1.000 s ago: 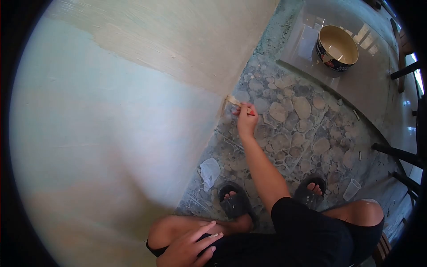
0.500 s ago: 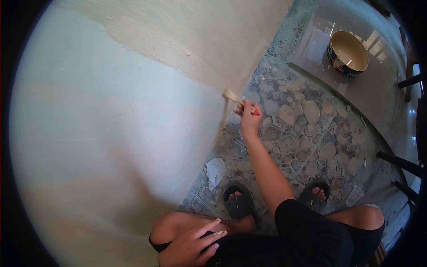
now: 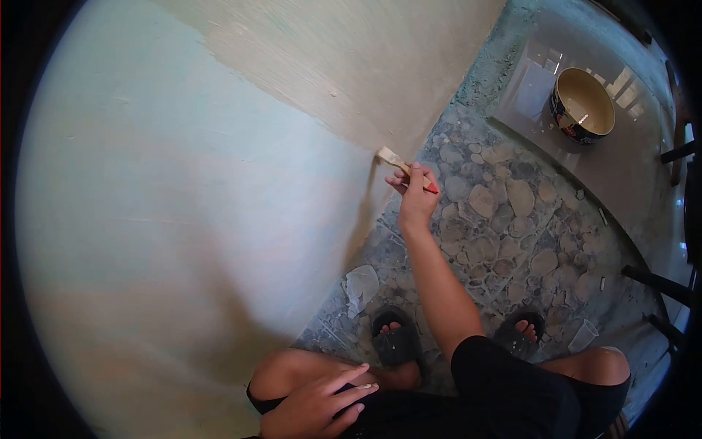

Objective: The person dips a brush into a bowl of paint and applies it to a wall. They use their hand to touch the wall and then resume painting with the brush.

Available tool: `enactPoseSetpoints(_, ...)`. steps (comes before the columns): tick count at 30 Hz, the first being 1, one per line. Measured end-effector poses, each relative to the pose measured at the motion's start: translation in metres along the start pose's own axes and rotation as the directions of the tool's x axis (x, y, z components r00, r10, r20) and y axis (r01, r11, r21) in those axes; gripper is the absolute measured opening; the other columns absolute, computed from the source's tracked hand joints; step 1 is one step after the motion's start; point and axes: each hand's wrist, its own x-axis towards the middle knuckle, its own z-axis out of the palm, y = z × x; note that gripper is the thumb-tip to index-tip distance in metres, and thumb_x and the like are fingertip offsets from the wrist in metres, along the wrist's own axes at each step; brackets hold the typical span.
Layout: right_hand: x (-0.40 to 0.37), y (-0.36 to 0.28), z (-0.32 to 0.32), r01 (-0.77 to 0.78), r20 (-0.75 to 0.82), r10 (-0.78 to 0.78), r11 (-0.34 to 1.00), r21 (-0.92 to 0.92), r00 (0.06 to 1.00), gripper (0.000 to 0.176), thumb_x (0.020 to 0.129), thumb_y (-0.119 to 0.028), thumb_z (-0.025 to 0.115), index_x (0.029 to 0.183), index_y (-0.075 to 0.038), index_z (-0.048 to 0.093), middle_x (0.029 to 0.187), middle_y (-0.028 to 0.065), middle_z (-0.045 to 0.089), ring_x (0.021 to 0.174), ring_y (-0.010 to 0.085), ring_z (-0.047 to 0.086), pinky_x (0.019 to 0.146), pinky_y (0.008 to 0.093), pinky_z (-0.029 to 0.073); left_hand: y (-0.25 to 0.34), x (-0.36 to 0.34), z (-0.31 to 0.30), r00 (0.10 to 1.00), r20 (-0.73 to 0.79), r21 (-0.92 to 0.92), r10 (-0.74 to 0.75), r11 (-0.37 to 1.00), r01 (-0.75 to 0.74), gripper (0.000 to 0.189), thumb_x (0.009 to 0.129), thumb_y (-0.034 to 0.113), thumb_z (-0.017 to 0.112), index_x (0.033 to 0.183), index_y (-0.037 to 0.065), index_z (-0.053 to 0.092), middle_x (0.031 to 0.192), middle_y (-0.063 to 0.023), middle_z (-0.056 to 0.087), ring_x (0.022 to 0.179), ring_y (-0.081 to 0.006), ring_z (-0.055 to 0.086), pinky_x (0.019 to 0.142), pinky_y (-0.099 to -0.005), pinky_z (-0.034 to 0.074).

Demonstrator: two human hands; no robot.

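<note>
My right hand (image 3: 417, 192) is closed around the handle of a paintbrush (image 3: 395, 159), whose red handle end pokes out past my fingers. Its pale bristles are right at the wall (image 3: 241, 175), near the wall's lower edge. A beige painted area (image 3: 344, 73) covers the upper part of the wall, with streaky strokes, while the part to its left is pale bluish-white. My left hand (image 3: 322, 402) rests on my left knee, fingers spread and holding nothing, with a whitish smear on one finger.
A bowl (image 3: 585, 106) with beige paint inside stands on a glossy slab (image 3: 523, 110) at upper right. The floor (image 3: 504, 212) is set with rounded stones. A crumpled white scrap (image 3: 361, 287) and a clear plastic cup (image 3: 583, 335) lie near my sandals. Dark legs (image 3: 658, 284) stand at right.
The view has shifted slightly, so the wall and bowl sit a little lower and further right. The brush stays against the wall, its angle slightly changed. My left hand stays on the knee.
</note>
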Motion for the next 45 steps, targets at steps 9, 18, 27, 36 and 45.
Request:
enactPoseSetpoints(9, -0.007, -0.001, -0.016, -0.016, 0.094, 0.001, 0.986, 0.163, 0.996, 0.020, 0.095, -0.018, 0.051, 0.090, 0.001, 0.053, 0.076, 0.0100, 0.057, 0.064, 0.0142, 0.059, 0.063, 0.0342, 0.059, -0.002, -0.002, -0.001, 1.000, 0.005, 0.014, -0.004, 1.000, 0.004, 0.030, 0.087, 0.011, 0.055, 0.116, 0.002, 0.057, 0.129, -0.0205, 0.049, 0.109, -0.0342, 0.054, 0.093, -0.0391, 0.043)
enactPoseSetpoints(18, 0.013, 0.049, -0.100, 0.022, -0.101, -0.064, 0.927, -0.375, 0.993, 0.020, 0.093, -0.017, 0.054, 0.085, 0.002, 0.056, 0.071, 0.0057, 0.059, 0.062, 0.0122, 0.059, 0.057, 0.0258, 0.052, -0.002, -0.004, 0.001, 1.000, -0.010, -0.002, 0.002, 1.000, -0.002, 0.031, 0.088, 0.012, 0.054, 0.117, 0.001, 0.057, 0.129, -0.0213, 0.049, 0.110, -0.0349, 0.053, 0.094, -0.0395, 0.042)
enactPoseSetpoints(27, 0.002, 0.017, -0.032, -0.025, 0.013, 0.025, 1.000, 0.015, 1.000, 0.021, 0.095, -0.018, 0.050, 0.090, 0.002, 0.053, 0.075, 0.0085, 0.058, 0.064, 0.0134, 0.059, 0.066, 0.0309, 0.057, 0.001, -0.003, -0.002, 1.000, 0.003, 0.010, -0.002, 1.000, 0.002, 0.030, 0.088, 0.012, 0.054, 0.115, 0.001, 0.058, 0.129, -0.0214, 0.049, 0.109, -0.0349, 0.053, 0.094, -0.0397, 0.042)
enactPoseSetpoints(36, -0.001, -0.013, -0.018, -0.011, 0.091, -0.005, 0.984, 0.177, 0.996, 0.019, 0.095, -0.017, 0.050, 0.093, 0.002, 0.053, 0.076, 0.0091, 0.057, 0.065, 0.0141, 0.058, 0.068, 0.0333, 0.058, -0.003, -0.001, -0.003, 1.000, -0.003, -0.022, -0.001, 1.000, 0.001, 0.030, 0.087, 0.011, 0.054, 0.115, 0.001, 0.058, 0.129, -0.0215, 0.049, 0.109, -0.0351, 0.053, 0.094, -0.0398, 0.043)
enactPoseSetpoints(45, 0.011, 0.040, -0.089, 0.065, -0.062, -0.087, 0.952, -0.299, 0.994, 0.022, 0.094, -0.017, 0.052, 0.088, 0.004, 0.055, 0.075, 0.0087, 0.058, 0.062, 0.0131, 0.059, 0.062, 0.0277, 0.056, -0.003, -0.004, -0.001, 1.000, 0.009, -0.032, -0.022, 0.999, 0.023, 0.031, 0.088, 0.012, 0.054, 0.116, 0.001, 0.057, 0.130, -0.0210, 0.048, 0.110, -0.0349, 0.053, 0.094, -0.0392, 0.043)
